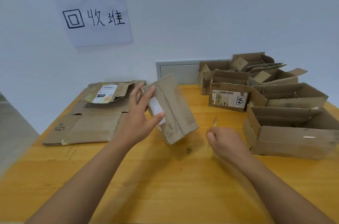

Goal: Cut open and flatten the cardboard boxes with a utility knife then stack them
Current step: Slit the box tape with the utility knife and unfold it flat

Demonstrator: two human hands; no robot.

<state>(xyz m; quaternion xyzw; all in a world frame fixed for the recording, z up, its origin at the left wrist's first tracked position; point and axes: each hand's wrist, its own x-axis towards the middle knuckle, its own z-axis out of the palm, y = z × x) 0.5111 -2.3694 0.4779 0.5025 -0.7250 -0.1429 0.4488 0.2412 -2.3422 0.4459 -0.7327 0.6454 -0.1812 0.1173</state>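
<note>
The right hand (226, 140) is curled into a fist, and only a thin, blurred sliver, probably the utility knife (214, 120), pokes up from its grip; the handle is hidden. The left hand (141, 115) grasps a small cardboard box (172, 108) at mid-counter, thumb on its near face, fingers on its left side. The box stands tilted, worn and creased, with a white label partly covered by the thumb. Flattened boxes (91, 113) lie on the wooden counter (165, 178) to the left; open boxes (286, 99) crowd the right, the nearest cut off by the frame edge.
</note>
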